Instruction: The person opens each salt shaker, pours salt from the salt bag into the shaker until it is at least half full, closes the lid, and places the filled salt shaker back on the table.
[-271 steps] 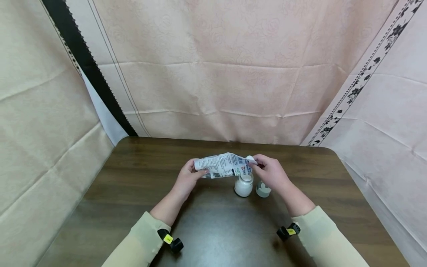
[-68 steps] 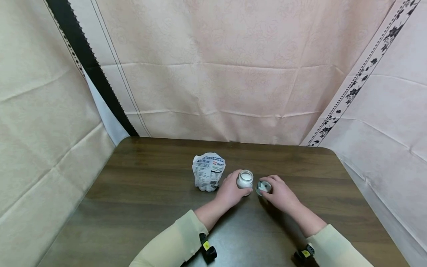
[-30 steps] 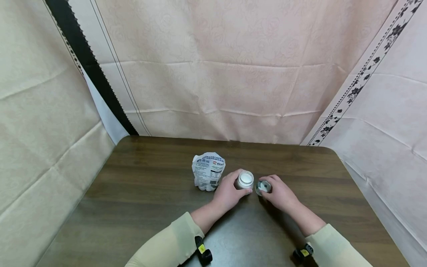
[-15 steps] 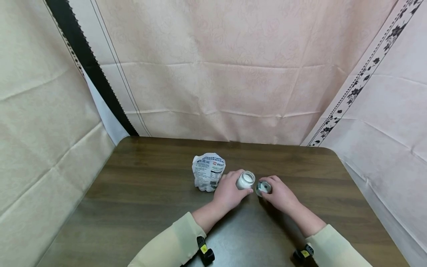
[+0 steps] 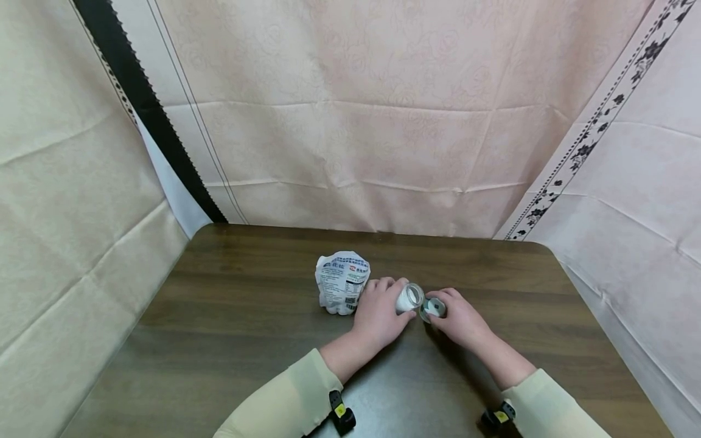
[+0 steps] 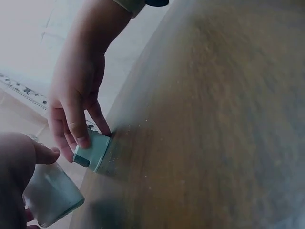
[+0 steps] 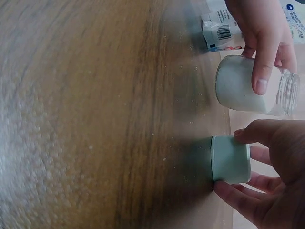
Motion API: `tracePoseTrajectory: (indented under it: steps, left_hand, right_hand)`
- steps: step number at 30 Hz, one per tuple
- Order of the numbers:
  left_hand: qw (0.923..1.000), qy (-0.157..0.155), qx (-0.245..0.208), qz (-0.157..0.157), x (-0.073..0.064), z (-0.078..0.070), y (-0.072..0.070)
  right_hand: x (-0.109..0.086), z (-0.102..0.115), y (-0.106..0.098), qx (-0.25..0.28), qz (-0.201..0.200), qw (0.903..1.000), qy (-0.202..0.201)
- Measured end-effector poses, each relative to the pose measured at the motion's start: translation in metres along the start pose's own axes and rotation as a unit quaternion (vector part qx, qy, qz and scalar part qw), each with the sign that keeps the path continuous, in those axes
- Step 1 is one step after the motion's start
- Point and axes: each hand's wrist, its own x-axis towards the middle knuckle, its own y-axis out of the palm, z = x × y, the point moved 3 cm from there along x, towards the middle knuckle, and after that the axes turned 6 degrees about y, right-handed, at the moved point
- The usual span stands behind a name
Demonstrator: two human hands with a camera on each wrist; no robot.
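My left hand [image 5: 378,313] grips a clear glass jar [image 5: 406,299] full of white powder, its lidless mouth tilted to the right. In the right wrist view the jar [image 7: 236,83] leans well over, powder close to its neck. Right beside that mouth, my right hand [image 5: 462,322] holds a small pale green round container [image 5: 434,308] between thumb and fingers. Seen from the right wrist, this green container [image 7: 231,160] stands on the table. Its top shows white and grey in the head view. A white printed pouch [image 5: 342,283] stands just left of my left hand.
The brown wooden table [image 5: 246,340] has scattered white grains near the green container, as the left wrist view shows. A pale cloth [image 5: 350,134] hangs behind the table's far edge, with more cloth at both sides.
Earlier both hands held the pouch over the jar; it now stands at left. My left hand has since gripped the jar and tipped it rightward toward the green container, which my right hand steadies.
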Motion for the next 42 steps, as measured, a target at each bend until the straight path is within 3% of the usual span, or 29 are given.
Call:
tracePoseTrajectory:
  steps: [3,6,10,15,27,42]
  left_hand:
    - [0.9998,-0.007,-0.016,-0.004,0.0,0.0,0.0]
    - [0.9966,-0.035,-0.074,-0.002,-0.001,0.002,0.001]
    - [0.9841,-0.074,-0.161,0.0,-0.001,0.005,0.001]
    - [0.972,-0.098,-0.214,-0.004,-0.001,0.008,0.003]
    - [0.9646,-0.112,-0.239,-0.006,0.002,0.016,0.012]
    - [0.9655,-0.115,-0.234,0.008,0.004,0.017,0.013]
  right_hand:
    - [0.0,0.001,0.0,0.002,-0.001,1.0,0.001]
    - [-0.001,0.001,-0.001,0.002,-0.004,1.0,0.0]
    - [-0.001,0.002,0.0,-0.006,-0.008,0.9999,-0.009]
    - [-0.001,0.002,0.0,-0.01,-0.009,0.9999,-0.008]
    - [0.0,0.004,0.0,-0.01,-0.002,0.9999,-0.002]
    - [0.0,0.006,-0.011,-0.014,-0.023,0.9993,-0.027]
